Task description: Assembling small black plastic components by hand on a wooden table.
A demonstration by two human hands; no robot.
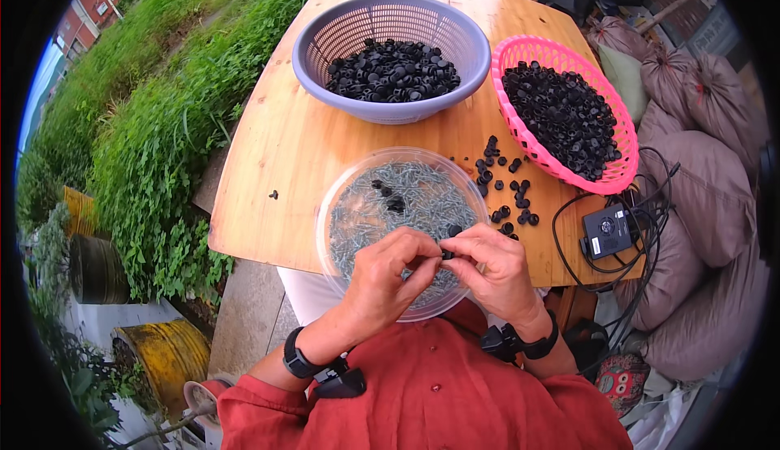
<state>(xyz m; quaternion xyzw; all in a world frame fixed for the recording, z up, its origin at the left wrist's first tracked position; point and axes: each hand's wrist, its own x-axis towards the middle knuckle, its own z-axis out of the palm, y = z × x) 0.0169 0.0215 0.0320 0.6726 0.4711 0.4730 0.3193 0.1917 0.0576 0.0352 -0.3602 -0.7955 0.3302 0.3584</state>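
My left hand [396,265] and my right hand [493,265] meet over the near right part of a round clear tub [327,243]. Both are closed in a pinch, fingertips together on a small black plastic part [447,254], mostly hidden by the fingers. A round black cap [454,230] shows just above the right fingers; whether they touch it I cannot tell. Loose silvery screws [422,182] are spread across the tub's bottom. Several black pieces [395,204] lie among them, left of the middle.
Behind the tub stands a grey-purple basket [305,76] of black caps; at right, a pink basket [630,145] of black parts. Loose black pieces [521,198] lie on the wooden table [268,166]. A black device [608,232] with cables sits at its right edge, beside stuffed sacks [691,182].
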